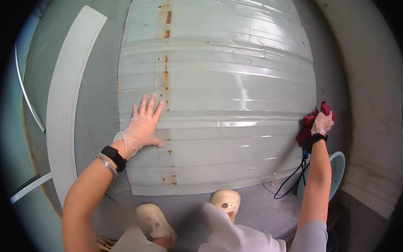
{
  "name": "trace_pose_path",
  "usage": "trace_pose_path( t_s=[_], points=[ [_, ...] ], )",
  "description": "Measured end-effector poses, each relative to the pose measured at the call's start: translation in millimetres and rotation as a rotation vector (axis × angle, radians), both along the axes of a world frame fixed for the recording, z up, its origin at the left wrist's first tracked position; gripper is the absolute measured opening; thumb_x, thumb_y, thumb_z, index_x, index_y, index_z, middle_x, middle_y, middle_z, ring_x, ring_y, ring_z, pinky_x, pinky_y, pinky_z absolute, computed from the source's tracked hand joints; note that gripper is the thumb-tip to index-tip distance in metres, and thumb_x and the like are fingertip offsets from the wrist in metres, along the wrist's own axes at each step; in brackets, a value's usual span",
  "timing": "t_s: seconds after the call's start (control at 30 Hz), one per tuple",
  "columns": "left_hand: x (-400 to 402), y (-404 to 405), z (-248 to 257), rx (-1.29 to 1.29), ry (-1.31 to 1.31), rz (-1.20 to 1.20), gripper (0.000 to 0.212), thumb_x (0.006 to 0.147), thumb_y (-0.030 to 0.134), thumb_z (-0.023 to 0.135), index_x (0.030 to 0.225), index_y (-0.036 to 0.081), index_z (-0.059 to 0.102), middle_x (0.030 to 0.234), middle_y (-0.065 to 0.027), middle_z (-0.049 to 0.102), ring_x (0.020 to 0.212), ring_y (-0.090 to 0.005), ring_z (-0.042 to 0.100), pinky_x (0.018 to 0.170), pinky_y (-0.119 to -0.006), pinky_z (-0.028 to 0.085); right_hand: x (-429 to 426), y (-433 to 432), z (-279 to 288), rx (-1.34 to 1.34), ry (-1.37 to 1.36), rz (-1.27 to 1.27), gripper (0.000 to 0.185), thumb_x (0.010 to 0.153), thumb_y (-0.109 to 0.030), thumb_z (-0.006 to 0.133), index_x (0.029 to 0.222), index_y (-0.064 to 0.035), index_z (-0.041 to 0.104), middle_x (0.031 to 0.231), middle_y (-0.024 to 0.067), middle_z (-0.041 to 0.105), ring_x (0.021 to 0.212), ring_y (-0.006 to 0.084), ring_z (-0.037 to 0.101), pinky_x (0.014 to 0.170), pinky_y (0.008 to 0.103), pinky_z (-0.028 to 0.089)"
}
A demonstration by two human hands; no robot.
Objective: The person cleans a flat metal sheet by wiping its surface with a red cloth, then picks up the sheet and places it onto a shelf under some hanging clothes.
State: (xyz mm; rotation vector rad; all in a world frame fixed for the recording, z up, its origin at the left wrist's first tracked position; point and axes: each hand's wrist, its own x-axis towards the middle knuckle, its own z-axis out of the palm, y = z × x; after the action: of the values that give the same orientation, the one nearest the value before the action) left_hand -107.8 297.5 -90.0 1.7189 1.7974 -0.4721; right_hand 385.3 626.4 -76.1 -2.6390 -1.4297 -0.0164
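Observation:
A large ribbed metal sheet [213, 95], pale grey-green and shiny, lies on the floor in front of me. Brown rust stains [166, 74] run in a line down its left part. My left hand [143, 126], in a clear thin glove, is laid on the sheet's left side with fingers spread, just left of the rust line. At the sheet's right edge my right hand [322, 122], gloved too, grips a dark red cloth [307, 127]. Part of the cloth hangs over the sheet's edge; the right fingers are partly hidden by it.
Beside my right forearm stands a light blue-green basin [338, 174], with a black cable loop [283, 193] near it. A long white panel [62, 97] lies left of the sheet. A thin metal strip [29, 98] is farther left. My cream clogs [225, 201] stand at the sheet's near edge.

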Motion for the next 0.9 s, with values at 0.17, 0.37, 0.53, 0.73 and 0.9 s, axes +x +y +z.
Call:
trace_pose_path(
  t_s=[0.17, 0.37, 0.53, 0.73, 0.9],
  points=[
    [4.7, 7.1, 3.5, -0.027, 0.032, 0.012, 0.129, 0.050, 0.053, 0.081, 0.143, 0.001, 0.009, 0.147, -0.0273, 0.000, 0.136, -0.0456, 0.000, 0.103, -0.062, 0.021, -101.4, 16.1, 26.8, 0.423, 0.052, 0.585, 0.055, 0.077, -0.025, 0.061, 0.130, -0.0211, 0.048, 0.126, 0.0225, 0.044, 0.114, 0.0383, 0.047, 0.096, 0.0428, 0.039],
    [1.4, 2.3, -0.1, -0.041, 0.067, 0.029, 0.127, 0.050, 0.053, 0.081, 0.144, 0.005, 0.011, 0.148, -0.0237, 0.001, 0.137, -0.0429, 0.002, 0.102, -0.062, 0.023, -347.6, -65.2, 37.8, 0.166, 0.412, 1.148, 0.049, 0.074, -0.013, 0.061, 0.122, -0.0188, 0.054, 0.111, 0.0204, 0.052, 0.101, 0.0379, 0.054, 0.086, 0.0409, 0.046],
    [-2.9, -4.3, 4.7, 0.134, 0.010, 0.017, 0.122, 0.050, 0.056, 0.079, 0.142, 0.003, 0.018, 0.146, -0.0249, 0.013, 0.135, -0.0429, 0.014, 0.102, -0.057, 0.028, -493.4, -157.0, 16.1, -0.017, 0.460, 1.360, 0.049, 0.074, -0.016, 0.061, 0.122, -0.0232, 0.051, 0.112, 0.0168, 0.051, 0.099, 0.0371, 0.054, 0.082, 0.0453, 0.048],
    [-7.4, -1.0, -1.1, -0.019, -0.039, -0.020, 0.117, 0.056, 0.057, 0.076, 0.142, 0.004, 0.016, 0.146, -0.0194, 0.017, 0.136, -0.0388, 0.013, 0.103, -0.057, 0.028, -560.3, -217.2, -36.0, 0.071, 0.456, 1.497, 0.051, 0.068, -0.016, 0.067, 0.117, -0.0226, 0.054, 0.114, 0.0158, 0.050, 0.093, 0.0357, 0.054, 0.074, 0.0416, 0.051],
    [-7.7, -5.4, -6.4, 0.034, 0.052, -0.008, 0.117, 0.056, 0.057, 0.076, 0.141, 0.002, 0.019, 0.146, -0.0217, 0.016, 0.136, -0.0399, 0.011, 0.102, -0.059, 0.028, -541.3, -197.6, -68.2, 0.116, 0.327, 1.511, 0.050, 0.067, -0.011, 0.065, 0.115, -0.0226, 0.055, 0.115, 0.0142, 0.051, 0.089, 0.0331, 0.055, 0.069, 0.0406, 0.051]
  ],
)
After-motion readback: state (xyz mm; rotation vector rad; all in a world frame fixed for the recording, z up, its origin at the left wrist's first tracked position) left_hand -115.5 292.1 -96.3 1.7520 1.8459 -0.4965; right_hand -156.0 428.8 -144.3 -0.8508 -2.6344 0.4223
